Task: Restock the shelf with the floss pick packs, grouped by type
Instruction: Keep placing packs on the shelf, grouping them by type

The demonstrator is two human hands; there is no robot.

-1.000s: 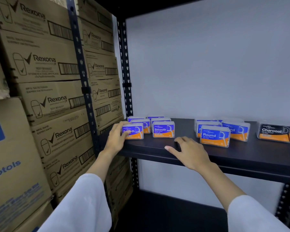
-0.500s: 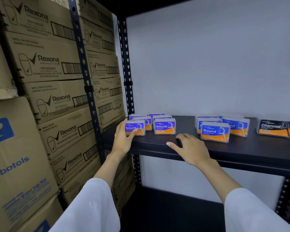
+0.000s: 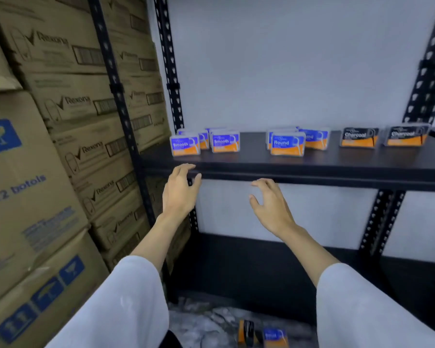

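Observation:
On the black shelf stand three groups of floss pick packs. Blue-and-orange Smooth packs are at the left, Round packs in the middle, and two black-and-orange Charcoal packs at the right. My left hand hovers just below the shelf's front edge, under the Smooth packs, fingers apart and empty. My right hand is lower and to the right, also empty with spread fingers. Two loose packs lie at the bottom of the view on crumpled plastic.
Stacked cardboard Rexona cartons fill the left side behind a black upright. Another shelf upright borders the shelf's left end. A lower black shelf sits beneath. A white wall backs the shelving.
My left hand has let go of the front Smooth pack. Both hands have drawn back off the shelf and down below its edge. The view has tilted downward.

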